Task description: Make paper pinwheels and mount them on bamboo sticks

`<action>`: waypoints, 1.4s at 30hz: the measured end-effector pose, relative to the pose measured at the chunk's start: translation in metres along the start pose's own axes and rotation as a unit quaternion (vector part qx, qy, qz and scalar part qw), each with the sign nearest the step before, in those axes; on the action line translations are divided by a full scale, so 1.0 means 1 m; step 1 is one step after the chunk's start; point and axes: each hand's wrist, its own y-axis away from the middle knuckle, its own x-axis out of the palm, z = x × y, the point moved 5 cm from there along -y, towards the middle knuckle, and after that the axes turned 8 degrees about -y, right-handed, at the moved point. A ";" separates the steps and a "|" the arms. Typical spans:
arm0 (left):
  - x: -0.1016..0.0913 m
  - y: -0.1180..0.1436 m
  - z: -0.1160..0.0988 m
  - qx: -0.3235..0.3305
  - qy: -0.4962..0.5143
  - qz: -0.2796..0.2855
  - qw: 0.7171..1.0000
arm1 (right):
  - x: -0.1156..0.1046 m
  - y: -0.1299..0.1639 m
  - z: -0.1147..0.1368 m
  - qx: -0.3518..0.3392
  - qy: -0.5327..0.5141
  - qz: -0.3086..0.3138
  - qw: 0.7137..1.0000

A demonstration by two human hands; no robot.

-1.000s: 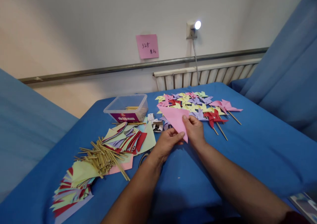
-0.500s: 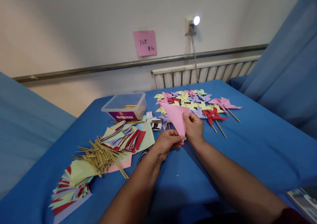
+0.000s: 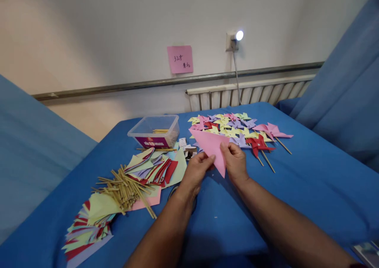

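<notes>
My left hand has crept up the near edge of the pink paper triangle since a moment ago, its fingers pinched on it, while my right hand stays clamped on the triangle's right side. The triangle hangs just above the blue surface, in front of the pinwheels, hiding the small box behind it; the fold's underside I cannot make out

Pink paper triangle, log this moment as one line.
left hand: holds pink paper triangle | right hand: holds it too | surface: blue table
</notes>
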 end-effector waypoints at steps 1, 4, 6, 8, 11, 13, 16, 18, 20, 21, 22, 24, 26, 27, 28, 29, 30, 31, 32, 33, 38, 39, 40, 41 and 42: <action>-0.006 -0.001 -0.004 0.013 0.016 -0.029 0.999 | 0.001 0.002 0.000 0.000 0.005 0.012 1.000; -0.017 0.000 -0.012 -0.003 0.079 -0.053 0.995 | 0.006 0.008 -0.001 -0.005 0.037 0.048 0.998; -0.020 0.001 -0.014 -0.031 0.155 -0.048 0.986 | 0.009 0.011 -0.001 -0.013 0.050 0.068 0.996; -0.021 0.002 -0.015 -0.038 0.221 -0.054 0.973 | 0.011 0.012 -0.002 -0.017 0.051 0.082 0.995; -0.023 0.003 -0.017 -0.017 0.243 -0.077 0.967 | 0.014 0.013 -0.003 -0.007 0.042 0.101 0.994; -0.022 0.003 -0.017 -0.003 0.222 -0.089 0.971 | 0.014 0.012 -0.004 0.008 0.022 0.109 0.994; -0.019 0.004 -0.016 0.003 0.189 -0.100 0.977 | 0.012 0.010 -0.004 0.024 -0.009 0.094 0.995; -0.016 0.005 -0.016 -0.001 0.176 -0.102 0.979 | 0.009 0.008 -0.002 0.025 -0.005 0.076 0.997; -0.014 0.007 -0.015 -0.004 0.171 -0.102 0.980 | 0.008 0.006 0.000 0.019 0.008 0.062 0.998; -0.013 0.007 -0.015 -0.005 0.170 -0.100 0.980 | 0.007 0.006 0.001 0.014 0.013 0.058 0.998; -0.013 0.007 -0.016 -0.005 0.169 -0.099 0.981 | 0.007 0.005 0.002 0.010 0.017 0.056 0.998; -0.013 0.007 -0.016 -0.006 0.170 -0.098 0.981 | 0.008 0.005 0.003 0.006 0.021 0.058 0.998; -0.013 0.007 -0.016 -0.007 0.172 -0.097 0.980 | 0.008 0.004 0.003 0.007 0.022 0.060 0.998; -0.013 0.007 -0.016 -0.009 0.173 -0.096 0.980 | 0.008 0.004 0.003 0.006 0.023 0.059 0.998; -0.013 0.007 -0.016 -0.010 0.173 -0.094 0.980 | 0.008 0.004 0.003 0.005 0.025 0.058 0.998; -0.013 0.007 -0.017 -0.011 0.173 -0.092 0.981 | 0.008 0.004 0.004 0.002 0.027 0.057 0.998; -0.013 0.007 -0.017 -0.012 0.174 -0.089 0.981 | 0.007 0.004 0.004 -0.001 0.029 0.056 0.998; -0.012 0.006 -0.017 -0.013 0.175 -0.087 0.981 | 0.007 0.004 0.005 -0.004 0.031 0.056 0.998; -0.012 0.006 -0.017 -0.013 0.176 -0.087 0.980 | 0.007 0.004 0.005 -0.006 0.030 0.056 0.998; -0.012 0.006 -0.017 -0.013 0.177 -0.088 0.980 | 0.007 0.004 0.006 -0.008 0.030 0.055 0.998; -0.013 0.007 -0.017 -0.014 0.181 -0.093 0.979 | 0.008 0.003 0.009 -0.013 0.039 0.048 0.998; -0.013 0.007 -0.018 -0.013 0.181 -0.090 0.979 | 0.008 0.003 0.009 -0.014 0.041 0.046 0.998; -0.012 0.007 -0.018 -0.012 0.182 -0.088 0.979 | 0.008 0.003 0.009 -0.015 0.044 0.044 0.998; -0.012 0.007 -0.018 -0.011 0.182 -0.085 0.980 | 0.008 0.003 0.010 -0.017 0.046 0.043 0.998; -0.012 0.007 -0.018 -0.011 0.182 -0.084 0.980 | 0.008 0.003 0.010 -0.018 0.048 0.042 0.998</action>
